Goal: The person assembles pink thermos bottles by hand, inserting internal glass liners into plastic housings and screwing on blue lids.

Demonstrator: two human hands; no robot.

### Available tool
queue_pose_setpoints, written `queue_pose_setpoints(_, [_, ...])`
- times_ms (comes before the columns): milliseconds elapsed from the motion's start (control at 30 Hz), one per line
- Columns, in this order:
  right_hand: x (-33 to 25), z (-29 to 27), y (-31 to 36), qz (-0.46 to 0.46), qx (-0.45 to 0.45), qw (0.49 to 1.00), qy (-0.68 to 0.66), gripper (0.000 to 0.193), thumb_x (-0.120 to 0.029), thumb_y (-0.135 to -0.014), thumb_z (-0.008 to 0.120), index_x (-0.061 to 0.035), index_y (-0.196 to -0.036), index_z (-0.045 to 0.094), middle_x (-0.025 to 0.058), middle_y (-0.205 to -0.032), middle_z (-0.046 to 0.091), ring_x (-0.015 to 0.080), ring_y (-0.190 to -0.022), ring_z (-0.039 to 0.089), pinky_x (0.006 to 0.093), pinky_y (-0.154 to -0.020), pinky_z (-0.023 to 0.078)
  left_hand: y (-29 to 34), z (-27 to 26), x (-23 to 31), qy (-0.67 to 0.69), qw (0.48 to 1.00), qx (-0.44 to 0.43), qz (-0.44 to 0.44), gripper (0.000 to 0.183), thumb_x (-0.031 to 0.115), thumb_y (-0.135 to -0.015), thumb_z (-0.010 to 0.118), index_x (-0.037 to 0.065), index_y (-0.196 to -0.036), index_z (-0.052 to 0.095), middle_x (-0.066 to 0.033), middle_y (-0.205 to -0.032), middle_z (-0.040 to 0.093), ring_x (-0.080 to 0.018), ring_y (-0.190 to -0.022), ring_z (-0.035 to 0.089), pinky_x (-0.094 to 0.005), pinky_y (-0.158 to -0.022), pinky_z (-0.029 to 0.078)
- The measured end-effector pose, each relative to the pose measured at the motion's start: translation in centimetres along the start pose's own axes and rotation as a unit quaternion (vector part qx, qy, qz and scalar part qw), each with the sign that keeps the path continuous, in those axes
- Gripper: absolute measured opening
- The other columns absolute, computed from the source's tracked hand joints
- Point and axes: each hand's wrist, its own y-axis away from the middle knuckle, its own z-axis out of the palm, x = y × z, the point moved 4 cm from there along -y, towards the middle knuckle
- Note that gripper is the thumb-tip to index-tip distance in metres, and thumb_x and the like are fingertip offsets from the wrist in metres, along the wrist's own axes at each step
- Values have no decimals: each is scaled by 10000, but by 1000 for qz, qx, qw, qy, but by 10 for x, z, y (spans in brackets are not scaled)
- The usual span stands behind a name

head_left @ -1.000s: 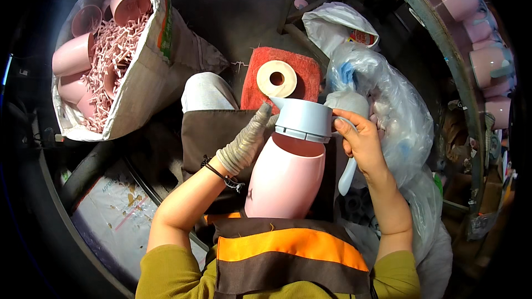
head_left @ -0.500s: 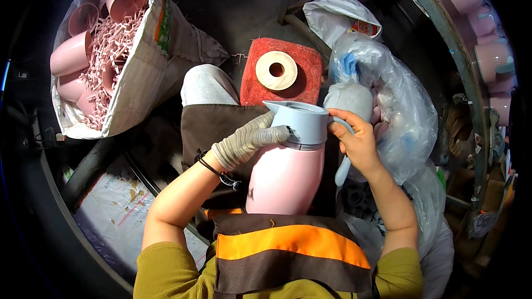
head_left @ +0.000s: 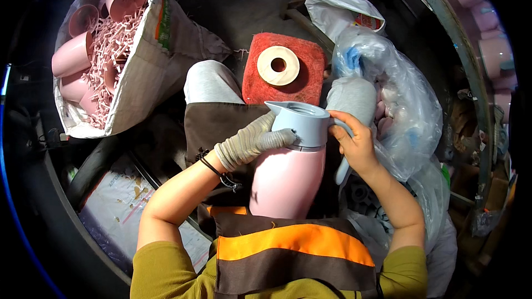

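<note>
A jug (head_left: pixel 289 182) with a pink body and a grey-blue spouted collar (head_left: pixel 302 127) rests on my lap against the brown apron, its open mouth facing up. My left hand (head_left: pixel 252 143), in a grey knit glove, is wrapped round the collar below the spout. On the other side my bare right hand (head_left: pixel 354 143) grips the top of the grey-blue handle (head_left: pixel 342 171), whose lower end hangs free of the pink body. Beyond the jug, a pale ring with a dark centre hole (head_left: pixel 267 72) lies on a red fuzzy pad (head_left: pixel 310 66).
At left stands a white woven sack (head_left: pixel 141 88) with pink cylinders and small pink pieces. A clear plastic bag (head_left: pixel 413 116) of pale pink parts lies at right, above dark grey parts (head_left: pixel 363 199). A metal rack (head_left: pixel 463 39) holds pink items at far right.
The view has shifted slightly. Both hands keep their hold on the jug, which stays in nearly the same place and tilt.
</note>
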Motion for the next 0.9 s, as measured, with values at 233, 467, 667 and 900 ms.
queue_pose_setpoints(233, [-4,1,0,-14,7,999,49,316,-223,-926,644,-47,-1187,622,21,-693,610,76,-505,503,247,-481,414,-2,5,14,20,999,-24,-44,743,375,-817,716,23,-1397,412,-69,-1246,559,-135,-1135,510,-296,-1007,400])
queue_pose_setpoints(467, [0,0,-5,-9,-10,998,54,304,-215,-924,645,-50,-1179,622,40,-723,634,85,-506,517,250,-494,426,-5,2,8,-7,1000,-8,-22,737,353,-797,750,21,-1369,425,-71,-1205,579,-137,-1095,533,-297,-966,438])
queue_pose_setpoints(667, [10,6,0,-16,0,997,72,299,-231,-931,633,-64,-1179,618,71,-760,656,117,-511,553,280,-513,448,-8,-3,-4,-9,1000,0,-10,722,331,-802,753,15,-1358,419,-79,-1181,589,-149,-1078,543,-303,-954,451])
queue_pose_setpoints(900, [8,10,1,-37,19,993,115,309,-249,-934,626,-59,-1178,612,108,-806,662,144,-530,580,310,-541,472,-2,1,0,-10,1000,3,-23,708,328,-816,738,18,-1361,409,-81,-1202,573,-140,-1096,524,-304,-971,437])
